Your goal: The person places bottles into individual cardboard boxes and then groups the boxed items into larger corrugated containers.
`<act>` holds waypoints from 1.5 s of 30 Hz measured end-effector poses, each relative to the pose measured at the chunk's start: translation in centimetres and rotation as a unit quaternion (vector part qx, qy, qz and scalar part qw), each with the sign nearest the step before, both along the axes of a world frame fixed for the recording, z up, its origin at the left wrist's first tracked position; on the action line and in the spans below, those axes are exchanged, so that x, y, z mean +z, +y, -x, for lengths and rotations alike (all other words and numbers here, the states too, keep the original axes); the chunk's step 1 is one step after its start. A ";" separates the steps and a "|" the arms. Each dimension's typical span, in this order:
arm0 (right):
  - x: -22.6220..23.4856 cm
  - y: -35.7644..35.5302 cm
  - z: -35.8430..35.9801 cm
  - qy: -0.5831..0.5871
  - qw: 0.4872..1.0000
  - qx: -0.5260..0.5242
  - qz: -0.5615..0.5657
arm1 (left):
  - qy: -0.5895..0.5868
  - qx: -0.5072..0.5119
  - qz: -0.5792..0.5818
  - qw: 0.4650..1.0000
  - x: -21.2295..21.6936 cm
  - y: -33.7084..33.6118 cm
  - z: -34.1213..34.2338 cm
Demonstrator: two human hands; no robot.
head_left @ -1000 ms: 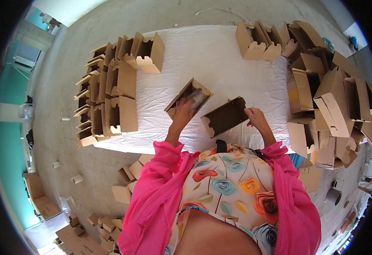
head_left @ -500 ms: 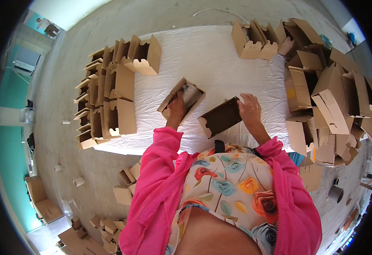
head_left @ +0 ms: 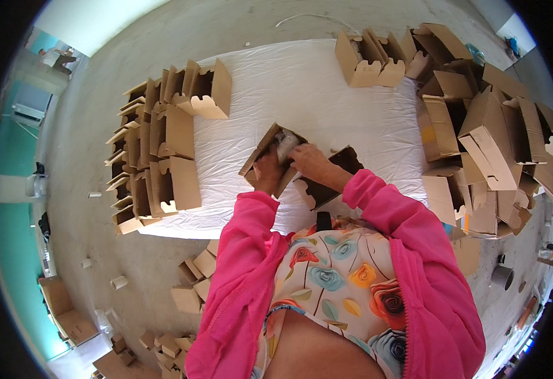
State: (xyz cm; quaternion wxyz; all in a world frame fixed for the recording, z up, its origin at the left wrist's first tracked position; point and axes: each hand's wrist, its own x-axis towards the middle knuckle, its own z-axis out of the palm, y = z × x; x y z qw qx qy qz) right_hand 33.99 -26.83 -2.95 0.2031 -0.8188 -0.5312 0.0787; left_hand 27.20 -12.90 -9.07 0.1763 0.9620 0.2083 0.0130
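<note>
In front of me a small open cardboard box [head_left: 252, 163] lies tilted on the white cloth. My left hand [head_left: 268, 169] is closed over its near side, with the fingertips partly hidden inside the opening. A crumpled, whitish clear plastic wrap [head_left: 285, 145] shows within this box; what it covers cannot be made out. My right hand [head_left: 312, 162] reaches across from the right, its fingers closed on the plastic. Under my right forearm rests a second open cardboard box [head_left: 315, 194], dark inside, which neither hand grips.
Rows of open boxes [head_left: 182, 129] stand along the cloth's left edge. Two boxes [head_left: 363, 71] stand at its far right, beside a jumbled heap of boxes [head_left: 488, 151]. More cartons [head_left: 188, 300] lie on the floor at left. A person [head_left: 57, 59] is far off at upper left.
My right hand has left the second box and moved left to the plastic in the first box. My left hand stays at the first box.
</note>
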 end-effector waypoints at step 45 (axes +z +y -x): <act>2.9 -14.4 -1.4 0.214 0.955 -0.160 -0.131 | -0.330 0.032 0.540 0.774 9.7 -11.2 0.8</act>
